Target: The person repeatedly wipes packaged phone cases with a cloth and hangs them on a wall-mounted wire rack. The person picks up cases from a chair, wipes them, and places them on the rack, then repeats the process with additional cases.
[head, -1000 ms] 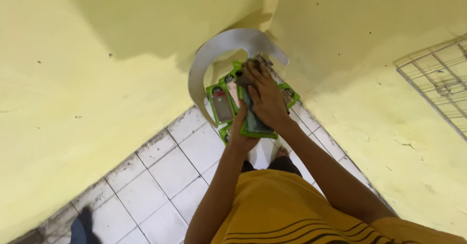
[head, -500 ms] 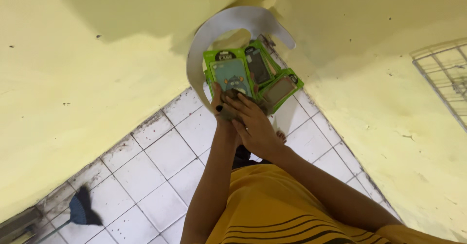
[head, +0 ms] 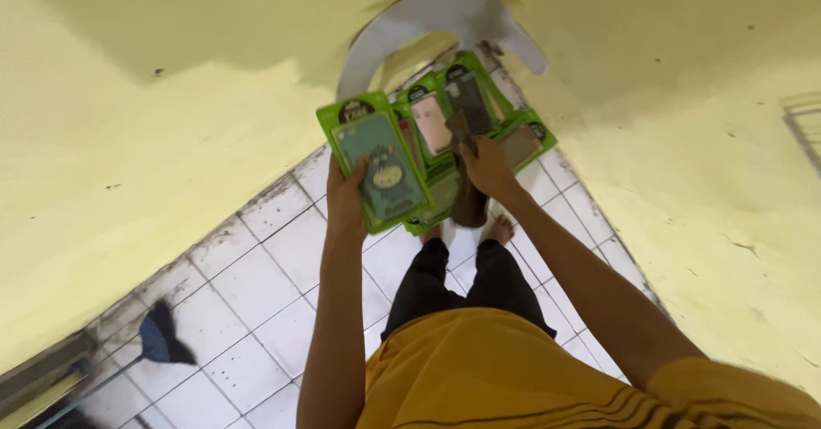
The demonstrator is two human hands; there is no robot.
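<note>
Several green blister packs (head: 445, 130) fan out in front of me, each holding a phone case, and I see both hands busy with them. My left hand (head: 346, 198) is closed around the lower edge of the front pack (head: 376, 159), the one with a teal cartoon-animal case, thumb across its face and fingers hidden behind. My right hand (head: 487, 168) is wrapped around a dark case (head: 469, 185) that hangs below the fan, and it touches the packs behind; how many of those it really supports I cannot tell, since the fingers are hidden.

That is where I judge the risk lies. The packs overlap loosely and look slick, so a slight tilt of either wrist could let one slide out and drop onto the white tiled floor (head: 256, 284), close to the bare feet (head: 500, 228) directly below. The dark case is gripped near its top only, so it may swing or slip. A grey curved panel (head: 428, 18) against the yellow wall (head: 128, 138) sits near the top of the fan, and a nudge there could knock packs loose.
</note>
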